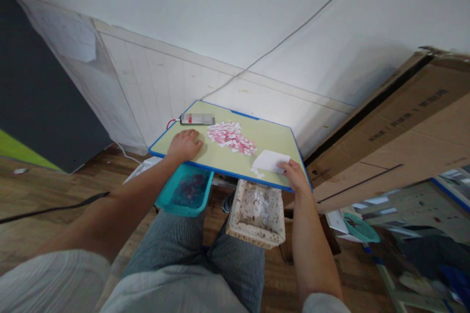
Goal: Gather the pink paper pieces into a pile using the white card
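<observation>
- The left hand point(185, 145) lies flat, palm down, on the near left part of the small green table point(220, 159) with its blue edge, in the middle of the frame; the fingers are loosely curled and grip nothing
- The right hand point(293, 173), at the table's near right corner, has its fingers pinched lightly on the edge of a white sheet point(270, 160) that lies on the tabletop
- A heap of pink and white paper bits point(231, 138) sits between the two hands, toward the table's far side, with a few stray white bits just beside the sheet
- Judging by how things lie, the sorting looks partly done: the teal bin point(187, 190) below the table's left edge holds some dark bits, the pale woven basket point(257, 212) below the right edge holds white ones, and most of the heap is yet on the table
- A small device point(197, 119) at the table's far left corner has its label blurred; the print on the cardboard box point(400, 142) at right is too smeared to read
</observation>
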`<state>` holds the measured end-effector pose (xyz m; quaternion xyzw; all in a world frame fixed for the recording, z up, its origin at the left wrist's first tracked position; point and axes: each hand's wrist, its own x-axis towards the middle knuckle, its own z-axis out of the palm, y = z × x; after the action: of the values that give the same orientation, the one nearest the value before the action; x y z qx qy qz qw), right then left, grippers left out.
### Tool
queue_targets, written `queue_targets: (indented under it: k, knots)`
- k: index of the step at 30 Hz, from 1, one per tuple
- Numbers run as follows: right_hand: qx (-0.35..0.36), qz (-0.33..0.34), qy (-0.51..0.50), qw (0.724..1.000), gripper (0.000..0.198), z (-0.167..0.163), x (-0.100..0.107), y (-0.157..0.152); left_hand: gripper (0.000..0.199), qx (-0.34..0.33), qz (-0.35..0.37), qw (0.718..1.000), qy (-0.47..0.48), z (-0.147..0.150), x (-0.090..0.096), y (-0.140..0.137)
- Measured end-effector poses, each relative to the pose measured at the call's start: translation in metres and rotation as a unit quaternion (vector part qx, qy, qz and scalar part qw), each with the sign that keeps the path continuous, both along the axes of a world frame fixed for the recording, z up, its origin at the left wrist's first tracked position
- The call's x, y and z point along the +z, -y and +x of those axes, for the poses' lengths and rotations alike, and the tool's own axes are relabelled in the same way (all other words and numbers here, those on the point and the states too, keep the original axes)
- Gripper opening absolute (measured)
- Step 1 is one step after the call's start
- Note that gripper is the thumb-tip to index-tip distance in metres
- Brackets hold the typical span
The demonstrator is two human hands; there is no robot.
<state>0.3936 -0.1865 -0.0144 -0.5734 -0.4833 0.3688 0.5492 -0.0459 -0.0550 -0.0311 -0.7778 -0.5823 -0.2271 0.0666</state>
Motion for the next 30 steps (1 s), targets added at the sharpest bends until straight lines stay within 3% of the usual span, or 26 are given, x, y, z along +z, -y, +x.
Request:
queue_targets:
  k: [10, 17, 24, 30]
  knots:
    - [-0.080, 0.031, 0.006, 0.996, 0.010, 0.009, -0.019, -0.003, 0.048, -0.003, 0.010, 1.000, -0.002, 0.001, 0.002, 0.001]
    - [-0.143, 0.071, -0.019, 0.987, 0.012, 0.010, -0.023, -0.002, 0.047, -0.008, 0.014, 1.000, 0.008, 0.001, 0.001, 0.002]
    - [-0.116, 0.058, 0.023, 0.991, 0.021, 0.004, -0.018, -0.003, 0.048, -0.005, 0.006, 1.000, 0.009, 0.002, 0.005, 0.005]
    - [-0.112, 0.039, 0.044, 0.992, 0.014, 0.004, -0.014, 0.001, 0.048, -0.002, -0.005, 1.000, 0.011, 0.003, 0.007, 0.006]
